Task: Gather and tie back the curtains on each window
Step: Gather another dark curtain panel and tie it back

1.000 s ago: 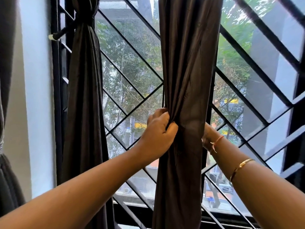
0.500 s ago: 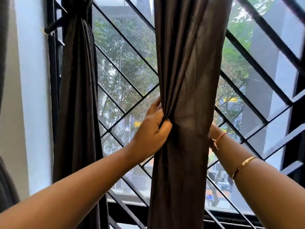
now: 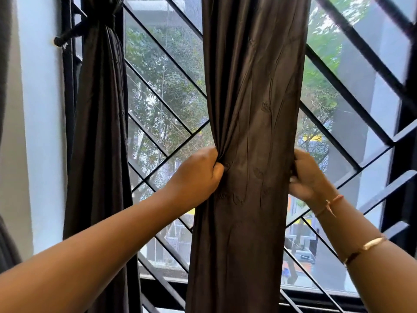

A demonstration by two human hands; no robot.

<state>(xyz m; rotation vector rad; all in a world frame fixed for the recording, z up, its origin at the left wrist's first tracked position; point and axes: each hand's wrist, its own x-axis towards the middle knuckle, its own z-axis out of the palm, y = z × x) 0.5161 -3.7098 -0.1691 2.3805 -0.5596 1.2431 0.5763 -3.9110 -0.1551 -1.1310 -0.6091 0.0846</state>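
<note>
The dark brown middle curtain [image 3: 250,132] hangs in front of the diagonal window grille [image 3: 171,118], and both hands are on it at the same height. The left hand [image 3: 198,175] is closed tight on a pinch of folds at the curtain's left edge; the right hand [image 3: 304,177] has its fingers curled around the curtain's right edge, with part of that grip hidden behind the cloth. Between them the fabric is still broad and only partly bunched. To the left of this curtain, a second curtain [image 3: 99,141] is already cinched near its top by a tie [image 3: 67,37] running to the wall.

The risk I see is slippage: the cloth looks smooth, so folds could slide out of either grip while the hands draw together, leaving a loose, uneven bundle. No tie for this curtain is visible, and freeing a hand to find one could let the gather fall open.
</note>
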